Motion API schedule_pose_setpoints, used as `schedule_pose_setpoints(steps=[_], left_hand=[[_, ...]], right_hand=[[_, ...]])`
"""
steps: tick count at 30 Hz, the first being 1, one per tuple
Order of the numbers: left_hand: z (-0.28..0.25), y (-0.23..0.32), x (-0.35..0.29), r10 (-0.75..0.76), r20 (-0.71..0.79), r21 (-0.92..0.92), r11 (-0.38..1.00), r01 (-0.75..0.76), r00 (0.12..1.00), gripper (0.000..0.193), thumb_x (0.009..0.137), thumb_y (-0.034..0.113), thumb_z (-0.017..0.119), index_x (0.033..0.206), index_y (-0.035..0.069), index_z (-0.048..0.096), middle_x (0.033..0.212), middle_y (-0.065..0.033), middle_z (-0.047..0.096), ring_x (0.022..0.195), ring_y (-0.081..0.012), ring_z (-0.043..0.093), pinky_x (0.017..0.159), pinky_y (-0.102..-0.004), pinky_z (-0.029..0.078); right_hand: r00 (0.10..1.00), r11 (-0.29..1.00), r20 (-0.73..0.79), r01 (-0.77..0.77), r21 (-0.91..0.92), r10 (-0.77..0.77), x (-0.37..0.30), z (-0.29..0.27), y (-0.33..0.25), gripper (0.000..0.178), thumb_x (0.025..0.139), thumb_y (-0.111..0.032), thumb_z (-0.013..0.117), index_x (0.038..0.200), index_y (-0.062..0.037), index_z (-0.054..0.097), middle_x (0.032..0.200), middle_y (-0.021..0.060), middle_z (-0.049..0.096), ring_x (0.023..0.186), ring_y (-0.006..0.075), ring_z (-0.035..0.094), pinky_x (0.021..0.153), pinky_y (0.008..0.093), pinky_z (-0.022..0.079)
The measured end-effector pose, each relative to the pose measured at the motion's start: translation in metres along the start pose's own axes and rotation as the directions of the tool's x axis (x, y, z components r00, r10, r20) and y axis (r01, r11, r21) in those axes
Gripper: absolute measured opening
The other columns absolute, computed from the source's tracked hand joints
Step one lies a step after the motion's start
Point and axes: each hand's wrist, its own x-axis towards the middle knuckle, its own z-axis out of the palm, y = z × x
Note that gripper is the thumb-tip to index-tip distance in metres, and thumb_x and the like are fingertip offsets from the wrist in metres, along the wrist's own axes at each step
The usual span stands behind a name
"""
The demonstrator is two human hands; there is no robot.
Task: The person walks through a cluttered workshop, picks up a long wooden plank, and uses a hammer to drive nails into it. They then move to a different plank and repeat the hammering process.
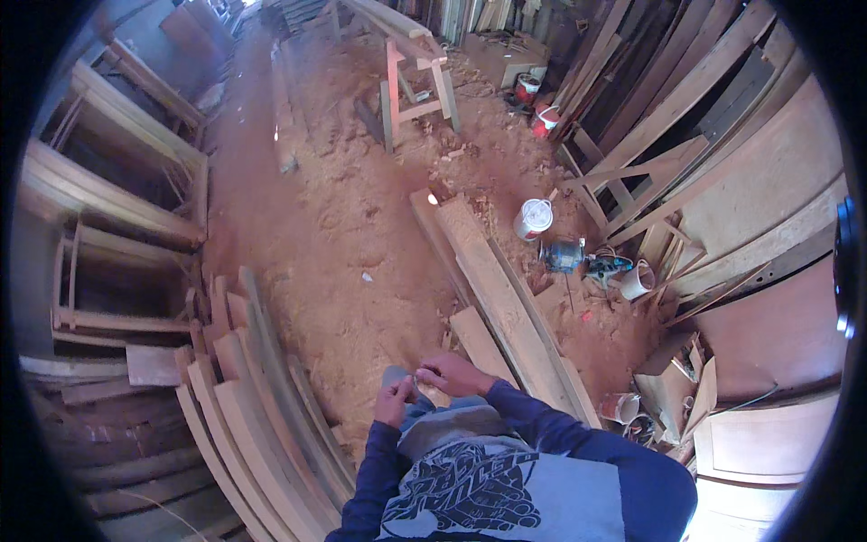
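Both of my hands are close together in front of my waist. My left hand [395, 402] is closed, thumb and fingers pinched upward. My right hand [454, 373] reaches across to it with curled fingers, the fingertips almost meeting the left ones. Whatever lies between the fingers is too small to make out. Just beyond the left hand shows a grey rounded shape [393, 372] that I cannot identify. To the right of my hands lie long wooden planks [506, 303], a shorter board [483, 341] beside them.
Sawdust covers the floor [343, 235]. Stacked boards [257, 425] and wooden frames [126, 217] line the left. A wooden trestle [420, 77] stands ahead. On the right are a white-lidded bucket [535, 219], a blue motor-like machine [564, 256], a power tool [607, 265] and leaning panels [768, 325].
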Motion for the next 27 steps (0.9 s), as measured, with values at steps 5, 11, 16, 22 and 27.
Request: schedule_pose_setpoints(steps=[5, 11, 16, 22, 27], left_hand=[[-0.006, 0.064, 0.111, 0.050, 0.237, 0.109, 0.991, -0.078, 0.970, 0.041, 0.103, 0.037, 0.063, 0.097, 0.000, 0.078, 0.077, -0.0043, 0.072, 0.071, -0.0113, 0.063, 0.070, -0.0280, 0.050], [-0.036, 0.150, 0.254, 0.098, 0.430, 0.293, 0.925, -0.241, 0.897, 0.035, 0.099, 0.031, 0.067, 0.109, -0.002, 0.076, 0.086, -0.0088, 0.076, 0.080, -0.0130, 0.069, 0.076, -0.0304, 0.054], [-0.093, 0.264, 0.397, 0.179, 0.377, 0.285, 0.911, -0.298, 0.909, 0.031, 0.100, 0.026, 0.066, 0.108, -0.003, 0.074, 0.092, -0.0053, 0.074, 0.088, -0.0115, 0.066, 0.083, -0.0305, 0.054], [-0.111, 0.401, 0.510, 0.211, 0.484, 0.056, 0.961, -0.271, 0.849, 0.024, 0.103, 0.024, 0.062, 0.108, 0.002, 0.070, 0.103, -0.0068, 0.073, 0.094, -0.0119, 0.066, 0.086, -0.0308, 0.053], [-0.089, 0.465, 0.563, 0.100, 0.499, -0.193, 0.981, -0.002, 0.861, 0.020, 0.106, 0.021, 0.056, 0.117, 0.004, 0.059, 0.105, -0.0108, 0.072, 0.093, -0.0178, 0.069, 0.082, -0.0343, 0.055]], right_hand=[[0.963, 0.971, -0.126, -0.236, 0.046, 0.240, 0.055, -0.061, 0.013, 0.038, 0.102, -0.037, 0.056, 0.096, -0.0009, 0.067, 0.086, 0.0211, 0.067, 0.078, 0.0378, 0.065, 0.071, 0.0476, 0.049], [0.884, 0.921, -0.271, -0.338, 0.191, 0.381, 0.157, -0.122, 0.048, 0.040, 0.106, -0.038, 0.055, 0.100, -0.0003, 0.069, 0.076, 0.0056, 0.064, 0.070, 0.0152, 0.059, 0.066, 0.0351, 0.049], [0.884, 0.856, -0.251, -0.255, 0.449, 0.395, 0.319, -0.183, 0.051, 0.042, 0.107, -0.038, 0.053, 0.103, 0.0004, 0.069, 0.085, 0.0043, 0.067, 0.078, 0.0155, 0.062, 0.073, 0.0350, 0.051], [0.841, 0.788, -0.365, -0.112, 0.605, 0.399, 0.424, -0.278, 0.031, 0.039, 0.108, -0.036, 0.053, 0.104, -0.0002, 0.069, 0.089, 0.0031, 0.068, 0.081, 0.0126, 0.062, 0.076, 0.0304, 0.051], [0.647, 0.761, -0.508, -0.179, 0.624, 0.568, 0.438, -0.336, 0.051, 0.034, 0.108, -0.033, 0.054, 0.096, -0.0030, 0.066, 0.082, 0.0013, 0.063, 0.075, 0.0097, 0.060, 0.071, 0.0277, 0.051]])
